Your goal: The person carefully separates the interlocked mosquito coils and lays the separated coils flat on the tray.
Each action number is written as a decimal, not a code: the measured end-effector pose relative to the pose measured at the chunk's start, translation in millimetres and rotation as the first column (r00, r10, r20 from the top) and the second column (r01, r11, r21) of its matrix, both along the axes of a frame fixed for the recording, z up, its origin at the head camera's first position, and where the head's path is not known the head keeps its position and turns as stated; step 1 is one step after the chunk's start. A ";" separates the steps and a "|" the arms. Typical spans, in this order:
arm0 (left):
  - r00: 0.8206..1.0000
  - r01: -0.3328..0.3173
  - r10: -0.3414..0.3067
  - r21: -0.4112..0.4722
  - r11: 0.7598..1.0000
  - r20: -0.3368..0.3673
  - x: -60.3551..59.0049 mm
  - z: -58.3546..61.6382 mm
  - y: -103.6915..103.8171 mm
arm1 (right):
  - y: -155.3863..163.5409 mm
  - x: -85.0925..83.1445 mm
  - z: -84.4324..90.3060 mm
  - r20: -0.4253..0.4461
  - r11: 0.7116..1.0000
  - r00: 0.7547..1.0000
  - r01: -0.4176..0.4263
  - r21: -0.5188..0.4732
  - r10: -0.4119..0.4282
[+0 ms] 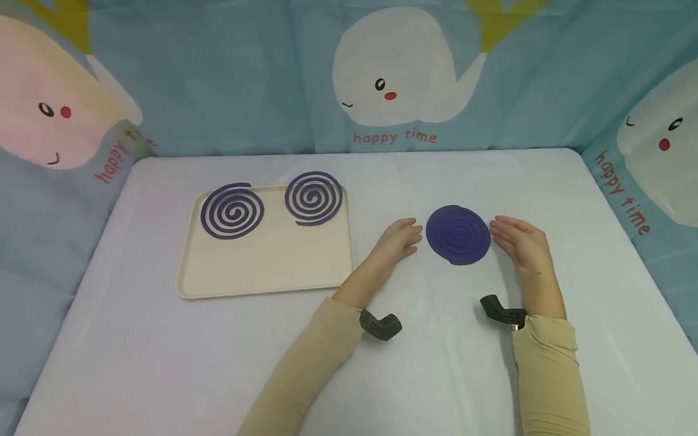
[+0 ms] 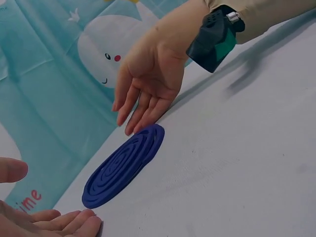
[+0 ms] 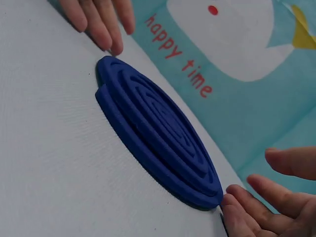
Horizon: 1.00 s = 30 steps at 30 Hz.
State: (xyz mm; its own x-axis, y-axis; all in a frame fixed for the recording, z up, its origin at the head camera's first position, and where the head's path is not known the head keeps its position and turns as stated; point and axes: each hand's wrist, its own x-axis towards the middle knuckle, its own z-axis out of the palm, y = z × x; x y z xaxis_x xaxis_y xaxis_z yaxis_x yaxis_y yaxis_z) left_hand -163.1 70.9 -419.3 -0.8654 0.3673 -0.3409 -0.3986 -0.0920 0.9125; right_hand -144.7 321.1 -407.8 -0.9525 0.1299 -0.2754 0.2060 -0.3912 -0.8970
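A dark purple coil disc (image 1: 457, 235) lies flat on the white table (image 1: 435, 380), right of the tray. My left hand (image 1: 400, 239) rests on the table just left of the disc, fingers straight and pointing at its rim. On the opposite side lies my right hand (image 1: 516, 242), also with straight fingers. In the right wrist view the right fingertips (image 3: 232, 205) touch the edge of the disc (image 3: 158, 133), and the left fingers (image 3: 101, 24) hover at its far edge. Neither hand holds anything.
A cream tray (image 1: 263, 266) sits at the left of the table with two separate purple spiral coils, one (image 1: 232, 210) at its back left and one (image 1: 314, 198) at its back right. A whale-print curtain (image 1: 392, 69) surrounds the table.
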 end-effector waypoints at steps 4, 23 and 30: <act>0.998 -0.022 0.019 0.058 0.998 0.054 -3.7 0.0 5.5 | -1.1 -0.3 -1.6 0.000 0.993 0.998 -0.061 0.102 0.062; 0.997 -0.013 0.003 -0.135 0.991 -0.074 -0.7 -7.1 13.1 | -10.6 -5.8 -11.9 -0.086 0.997 0.993 -0.075 0.006 0.075; 0.993 -0.032 0.028 -0.041 0.999 -0.113 5.6 -13.4 8.4 | -26.4 -6.0 -12.2 -0.195 0.976 0.957 -0.206 0.065 0.215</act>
State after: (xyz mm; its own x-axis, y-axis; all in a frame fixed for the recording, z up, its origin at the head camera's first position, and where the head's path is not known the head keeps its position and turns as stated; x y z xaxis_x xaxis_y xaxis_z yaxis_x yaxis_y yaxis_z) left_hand -157.5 79.3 -432.7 -0.9094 0.3278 -0.2560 -0.2912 -0.0625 0.9546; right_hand -150.7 294.7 -420.1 -0.9946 -0.0715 -0.0749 0.0939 -0.3182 -0.9434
